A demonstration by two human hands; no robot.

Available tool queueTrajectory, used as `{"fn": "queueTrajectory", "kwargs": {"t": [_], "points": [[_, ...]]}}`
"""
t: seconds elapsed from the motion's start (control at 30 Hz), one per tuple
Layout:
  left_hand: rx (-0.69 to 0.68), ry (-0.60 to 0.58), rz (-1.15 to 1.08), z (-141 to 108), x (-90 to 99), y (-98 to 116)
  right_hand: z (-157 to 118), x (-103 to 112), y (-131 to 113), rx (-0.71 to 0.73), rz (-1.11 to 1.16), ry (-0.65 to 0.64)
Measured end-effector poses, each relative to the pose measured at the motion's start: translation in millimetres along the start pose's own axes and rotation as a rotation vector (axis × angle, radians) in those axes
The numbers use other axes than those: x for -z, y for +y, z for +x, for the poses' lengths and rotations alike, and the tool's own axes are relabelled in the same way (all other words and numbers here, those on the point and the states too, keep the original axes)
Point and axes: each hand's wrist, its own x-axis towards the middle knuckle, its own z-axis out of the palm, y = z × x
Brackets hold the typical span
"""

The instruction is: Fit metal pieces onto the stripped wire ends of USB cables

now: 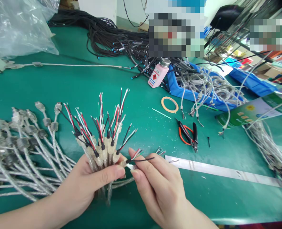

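My left hand is closed around an upright bundle of clear-jacketed cables with beige collars. Black, red, white and green wires fan out from their tops. One cable end leans out to the right at my left thumb, its thin wires pointing right. My right hand pinches at that end with thumb and forefinger, where a small white bit shows between the fingertips; what it is I cannot tell. A few more wire tips poke out behind my right knuckles. Below, the held cables hang out of focus.
Cables with USB plugs lie at left. Orange-and-black cutters, a tape ring, a pink bottle and a blue bin of coiled cables are beyond my right hand. Black cables pile at the back; a white strip lies right.
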Motion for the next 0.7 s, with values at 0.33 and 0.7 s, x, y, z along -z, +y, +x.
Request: {"fn": "queueTrajectory", "kwargs": {"t": [0.33, 0.7], "points": [[-0.006, -0.021, -0.02, 0.8, 0.9, -4.4, -0.7, -1.3, -1.5, 0.036, -0.063, 0.05], [0.017, 0.015, -0.021, -1.5, 0.2, -4.1, -1.8, -7.1, -0.8, 0.052, -0.109, 0.087]]}}
